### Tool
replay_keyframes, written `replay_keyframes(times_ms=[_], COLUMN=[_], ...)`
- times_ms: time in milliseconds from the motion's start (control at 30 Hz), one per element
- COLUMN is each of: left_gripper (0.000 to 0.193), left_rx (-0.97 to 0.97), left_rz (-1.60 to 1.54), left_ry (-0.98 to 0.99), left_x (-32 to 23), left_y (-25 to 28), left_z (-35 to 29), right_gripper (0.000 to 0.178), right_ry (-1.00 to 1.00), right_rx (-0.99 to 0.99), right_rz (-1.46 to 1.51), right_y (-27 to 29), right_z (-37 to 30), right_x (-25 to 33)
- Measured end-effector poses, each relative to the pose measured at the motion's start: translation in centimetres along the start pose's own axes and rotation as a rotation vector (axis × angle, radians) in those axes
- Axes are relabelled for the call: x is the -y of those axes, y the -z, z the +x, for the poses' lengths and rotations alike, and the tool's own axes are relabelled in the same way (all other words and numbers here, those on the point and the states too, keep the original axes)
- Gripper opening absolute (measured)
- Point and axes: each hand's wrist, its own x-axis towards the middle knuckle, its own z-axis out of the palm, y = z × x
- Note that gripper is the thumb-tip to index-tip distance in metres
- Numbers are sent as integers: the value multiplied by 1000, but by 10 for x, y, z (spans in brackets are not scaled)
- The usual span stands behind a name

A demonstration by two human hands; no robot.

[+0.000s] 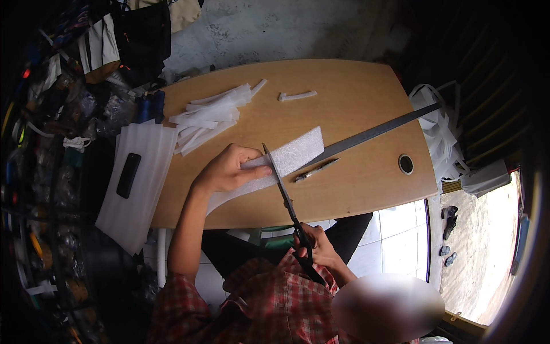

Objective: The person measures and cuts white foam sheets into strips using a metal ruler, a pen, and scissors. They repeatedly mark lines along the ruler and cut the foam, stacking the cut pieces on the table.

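Note:
My left hand (pixel 232 168) pinches a strip of white foam sheet (pixel 299 150) between thumb and fingers, above the near part of the table. The foam's wide end points to the far right, and its other end hangs toward the near edge. In my right hand (pixel 317 245) is a pair of scissors (pixel 286 198) with black handles and long dark blades. The blades cross the foam just right of my left thumb. A long metal ruler (pixel 378 127) lies behind the foam, partly hidden by it. Beside the ruler rests a pen (pixel 316 171).
A pile of cut white foam strips (pixel 209 114) lies at the back left, with a small bent strip (pixel 298 96) farther right. Foam sheets (pixel 140 172) bearing a black phone (pixel 129 175) overhang the table's left edge. White strips (pixel 438 132) hang past the right edge, near a round table hole (pixel 405 164).

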Motion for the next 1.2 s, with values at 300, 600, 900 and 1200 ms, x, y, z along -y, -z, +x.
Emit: replay_keyframes(times_ms=[300, 600, 900, 1200], left_gripper=[28, 26, 19, 23], left_rx=[-90, -778, -911, -1062], left_rz=[-68, -421, -431, -50], left_ry=[-77, -215, -263, -210], left_x=[7, 9, 18, 34], left_y=[-6, -45, -80, -75], left_z=[5, 0, 3, -20], right_gripper=[51, 60, 27, 76], right_ry=[-6, 135, 161, 163], right_rx=[-76, -198, -366, -121], right_rz=[76, 209, 196, 464], right_y=[3, -2, -25, 0], right_z=[8, 53, 108, 93], right_x=[-24, -3, 26, 7])
